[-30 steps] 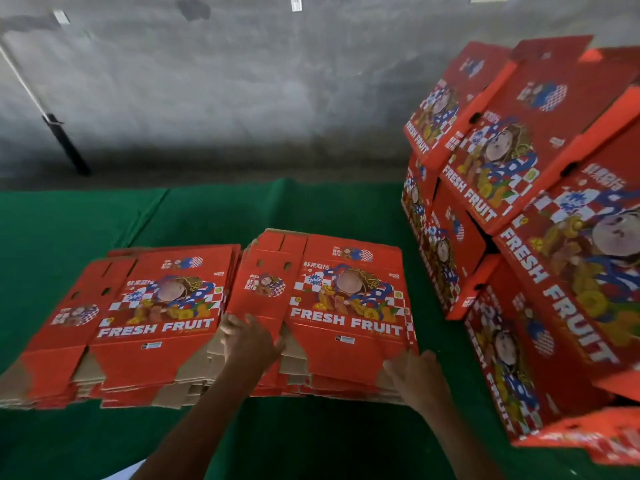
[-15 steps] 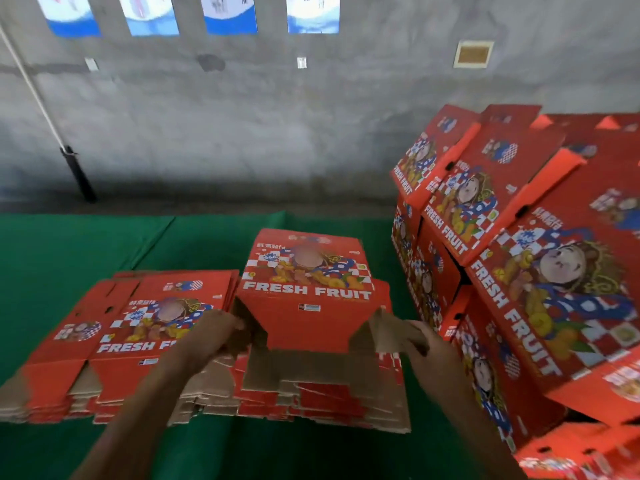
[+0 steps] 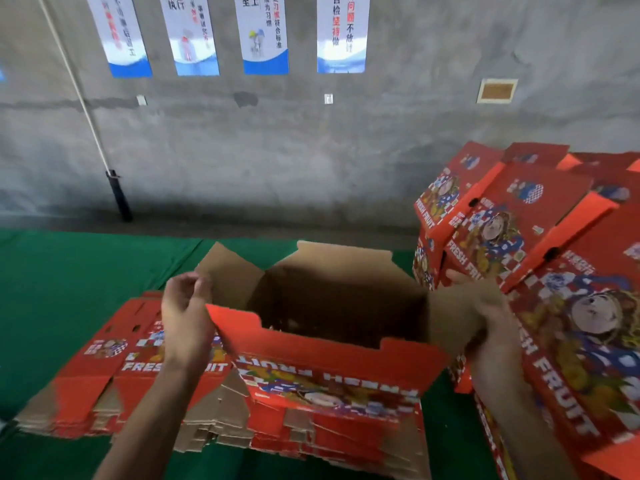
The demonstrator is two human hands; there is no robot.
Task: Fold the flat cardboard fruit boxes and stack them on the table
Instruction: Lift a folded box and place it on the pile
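A red "FRESH FRUIT" cardboard box (image 3: 332, 372) is lifted and spread open into a tube, its brown inside facing me. My left hand (image 3: 185, 320) pinches its left brown flap near the top corner. My right hand (image 3: 491, 337) grips the right brown flap. Below it lie two piles of flat boxes: one on the left (image 3: 104, 368), the other (image 3: 311, 434) under the open box. A heap of folded boxes (image 3: 540, 244) rises at the right.
The green-covered table (image 3: 62, 278) reaches left and back to a grey concrete wall with several posters (image 3: 265, 36). A rope with a black post (image 3: 117, 195) stands at the back left. The folded heap crowds the right side.
The box was taken off the flat pile, raised and pulled open into a tube. Both hands moved up and apart, and my view tilted upward to show the posters.
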